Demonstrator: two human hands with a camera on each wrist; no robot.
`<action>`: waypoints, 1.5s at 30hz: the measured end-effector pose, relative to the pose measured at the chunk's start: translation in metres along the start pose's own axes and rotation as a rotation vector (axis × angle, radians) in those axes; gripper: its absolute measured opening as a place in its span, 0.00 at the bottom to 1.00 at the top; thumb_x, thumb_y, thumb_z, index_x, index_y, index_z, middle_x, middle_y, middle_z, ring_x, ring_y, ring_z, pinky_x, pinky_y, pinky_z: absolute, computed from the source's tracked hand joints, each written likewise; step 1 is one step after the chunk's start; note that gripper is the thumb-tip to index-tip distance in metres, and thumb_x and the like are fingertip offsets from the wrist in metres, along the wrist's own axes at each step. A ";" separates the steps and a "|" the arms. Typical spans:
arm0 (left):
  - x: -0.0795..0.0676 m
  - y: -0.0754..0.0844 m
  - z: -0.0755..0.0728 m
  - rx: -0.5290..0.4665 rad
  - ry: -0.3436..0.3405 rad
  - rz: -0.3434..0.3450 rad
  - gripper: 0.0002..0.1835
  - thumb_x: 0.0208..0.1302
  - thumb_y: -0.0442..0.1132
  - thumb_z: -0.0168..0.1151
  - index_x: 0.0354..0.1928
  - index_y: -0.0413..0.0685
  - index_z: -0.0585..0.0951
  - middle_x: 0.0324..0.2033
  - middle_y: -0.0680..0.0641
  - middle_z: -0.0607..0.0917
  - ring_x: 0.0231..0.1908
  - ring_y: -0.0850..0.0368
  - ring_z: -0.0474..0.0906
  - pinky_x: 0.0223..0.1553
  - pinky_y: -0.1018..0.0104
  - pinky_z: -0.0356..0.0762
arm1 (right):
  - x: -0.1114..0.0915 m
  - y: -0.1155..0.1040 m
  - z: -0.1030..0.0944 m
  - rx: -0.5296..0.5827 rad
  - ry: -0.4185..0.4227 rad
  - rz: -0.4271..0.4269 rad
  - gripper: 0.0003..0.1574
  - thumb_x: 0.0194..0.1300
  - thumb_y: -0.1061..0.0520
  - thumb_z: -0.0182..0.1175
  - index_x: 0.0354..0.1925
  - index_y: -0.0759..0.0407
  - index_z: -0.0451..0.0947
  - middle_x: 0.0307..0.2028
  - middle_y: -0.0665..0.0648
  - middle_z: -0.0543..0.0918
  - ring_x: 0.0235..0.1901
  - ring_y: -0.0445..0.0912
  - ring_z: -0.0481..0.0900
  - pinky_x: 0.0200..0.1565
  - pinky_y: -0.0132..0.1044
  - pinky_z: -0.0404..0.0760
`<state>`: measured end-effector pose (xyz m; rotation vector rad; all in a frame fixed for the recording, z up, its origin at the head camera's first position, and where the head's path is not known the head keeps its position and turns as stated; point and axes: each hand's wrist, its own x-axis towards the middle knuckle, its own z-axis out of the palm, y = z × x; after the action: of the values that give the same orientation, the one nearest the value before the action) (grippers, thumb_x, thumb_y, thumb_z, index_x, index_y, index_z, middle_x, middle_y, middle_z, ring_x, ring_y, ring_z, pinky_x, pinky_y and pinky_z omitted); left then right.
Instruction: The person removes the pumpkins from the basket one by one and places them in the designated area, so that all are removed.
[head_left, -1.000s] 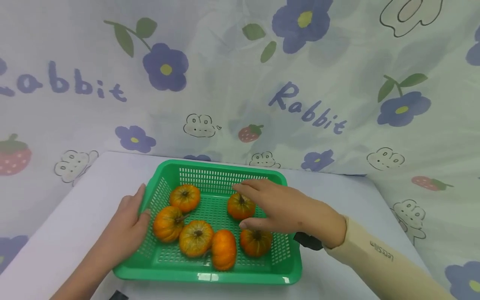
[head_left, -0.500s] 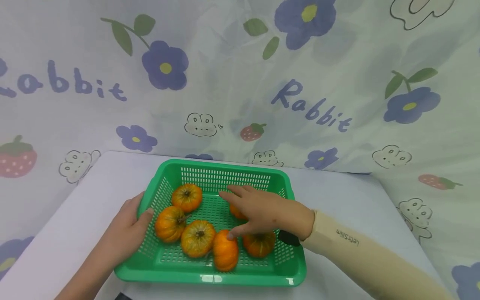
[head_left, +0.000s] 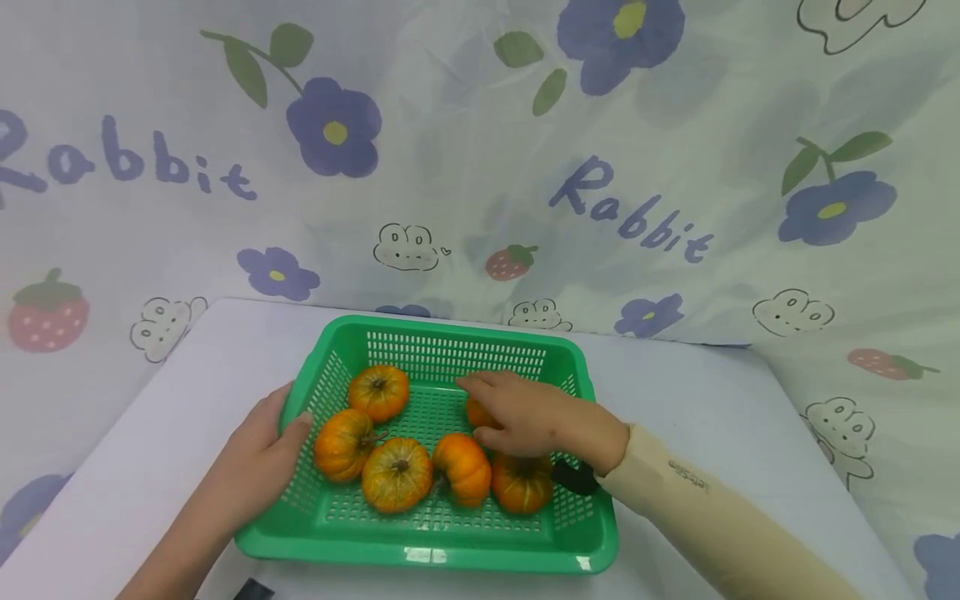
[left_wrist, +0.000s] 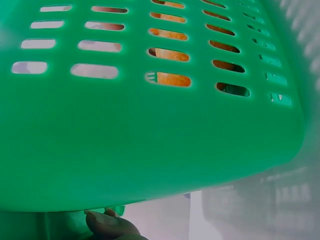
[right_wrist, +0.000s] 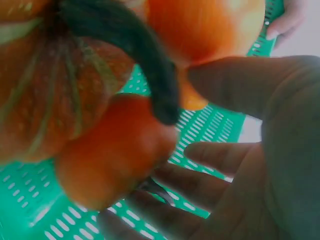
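Observation:
A green plastic basket (head_left: 427,557) holds several small orange pumpkins. My left hand (head_left: 255,458) grips the basket's left rim, its thumb tip showing at the rim's edge in the left wrist view. Over the right half, my right hand (head_left: 536,417) reaches in with fingers spread and fairly straight. Its thumb (right_wrist: 235,82) touches or nearly touches a pumpkin lying on its side (head_left: 462,469). Partly hidden beneath the fingers is a back pumpkin (head_left: 478,412). A pumpkin with a thick dark stem (right_wrist: 65,90) sits below the wrist.
Three other pumpkins stand in the basket's left half: one at the back (head_left: 378,392), one by the left wall (head_left: 343,446), one at the front (head_left: 397,475). Beneath is a white tabletop (head_left: 675,400); a patterned cloth (head_left: 450,167) hangs behind.
My right hand has moved left and down into the basket. The pumpkin on its side has turned and shifted away from the front rim. My left hand stays on the rim.

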<state>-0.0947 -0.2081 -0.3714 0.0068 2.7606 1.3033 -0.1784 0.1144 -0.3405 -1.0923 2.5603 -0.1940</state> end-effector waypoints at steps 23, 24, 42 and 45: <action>-0.005 0.001 -0.006 0.004 0.008 -0.068 0.38 0.86 0.56 0.34 0.81 0.34 0.51 0.61 0.25 0.76 0.37 0.48 0.82 0.30 0.54 0.83 | 0.003 0.020 0.002 0.209 -0.051 0.208 0.61 0.62 0.45 0.77 0.80 0.60 0.56 0.72 0.60 0.73 0.69 0.52 0.71 0.70 0.49 0.70; -0.006 0.001 -0.005 -0.006 0.010 -0.066 0.37 0.86 0.56 0.34 0.81 0.34 0.51 0.59 0.26 0.78 0.34 0.49 0.82 0.28 0.55 0.83 | 0.003 0.020 0.002 0.211 -0.055 0.216 0.61 0.62 0.45 0.77 0.81 0.60 0.55 0.72 0.60 0.72 0.69 0.52 0.71 0.70 0.49 0.69; -0.007 0.001 0.002 -0.030 0.030 -0.044 0.35 0.86 0.52 0.35 0.80 0.31 0.53 0.54 0.26 0.79 0.28 0.52 0.81 0.23 0.58 0.84 | 0.001 0.019 0.012 0.196 -0.056 0.193 0.33 0.58 0.42 0.79 0.53 0.50 0.74 0.40 0.47 0.79 0.41 0.45 0.77 0.47 0.41 0.80; -0.007 0.002 0.002 -0.036 0.036 -0.034 0.35 0.86 0.52 0.35 0.79 0.30 0.54 0.53 0.26 0.79 0.28 0.52 0.82 0.23 0.58 0.84 | -0.001 0.017 0.012 0.182 -0.063 0.190 0.34 0.58 0.42 0.80 0.54 0.51 0.73 0.40 0.47 0.79 0.40 0.45 0.77 0.46 0.40 0.80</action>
<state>-0.0872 -0.2055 -0.3705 -0.0657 2.7535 1.3580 -0.1848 0.1267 -0.3554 -0.7726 2.5135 -0.3315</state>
